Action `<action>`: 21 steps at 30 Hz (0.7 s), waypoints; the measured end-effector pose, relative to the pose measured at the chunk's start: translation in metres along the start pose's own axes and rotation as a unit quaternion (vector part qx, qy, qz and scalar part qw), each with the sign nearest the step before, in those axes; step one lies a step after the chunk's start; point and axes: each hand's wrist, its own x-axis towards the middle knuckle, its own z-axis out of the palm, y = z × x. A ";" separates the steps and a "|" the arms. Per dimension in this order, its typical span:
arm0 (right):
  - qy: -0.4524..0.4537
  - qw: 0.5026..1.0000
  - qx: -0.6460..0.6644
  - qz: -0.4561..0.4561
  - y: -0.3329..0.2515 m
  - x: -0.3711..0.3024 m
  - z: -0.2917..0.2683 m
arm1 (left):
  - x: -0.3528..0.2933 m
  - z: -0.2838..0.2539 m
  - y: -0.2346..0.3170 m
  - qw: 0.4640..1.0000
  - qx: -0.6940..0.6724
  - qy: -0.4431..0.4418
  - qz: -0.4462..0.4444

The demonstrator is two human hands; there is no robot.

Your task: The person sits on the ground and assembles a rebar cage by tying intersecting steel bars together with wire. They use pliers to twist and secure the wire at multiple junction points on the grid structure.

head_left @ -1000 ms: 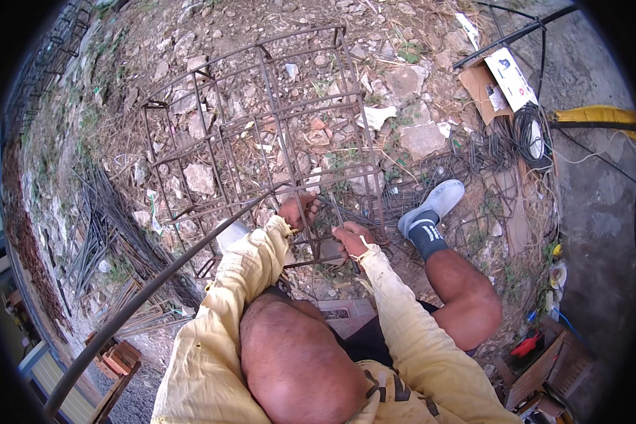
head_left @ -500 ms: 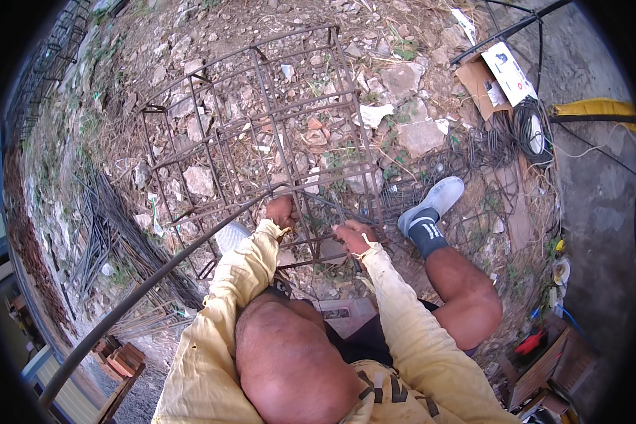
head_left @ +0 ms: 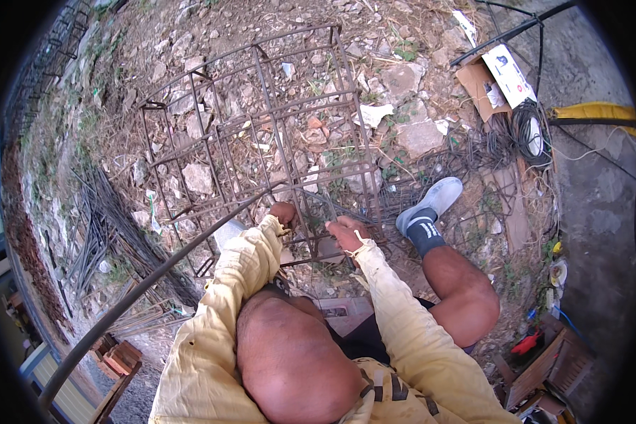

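Note:
A rusty rebar cage [head_left: 281,145], with long bars and square ties, lies on the stony ground in front of me. My left hand [head_left: 283,213] is curled closed at its near end, beside a crossing of bars; its grip is mostly hidden. My right hand [head_left: 348,233] is closed a little to the right, fingers bent, near the same end. A dark slim piece shows just below that hand, too small to name. One long dark bar [head_left: 155,275] runs from the lower left up to the cage near my left hand.
Loose rods [head_left: 131,240] lie in a pile at left. On the right are an open carton [head_left: 482,88], a coil of black cable [head_left: 531,134] and a yellow strap [head_left: 593,112]. Bricks [head_left: 124,357] stand lower left, a wooden crate [head_left: 544,364] lower right. Stones are strewn about.
My right hand has shifted slightly left, toward my left hand. The left hand has turned a little and sits slightly lower. The cage has barely moved.

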 end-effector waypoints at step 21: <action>0.022 0.999 0.036 0.009 0.009 0.000 -0.002 | -0.037 -0.011 -0.005 0.891 0.415 0.153 0.101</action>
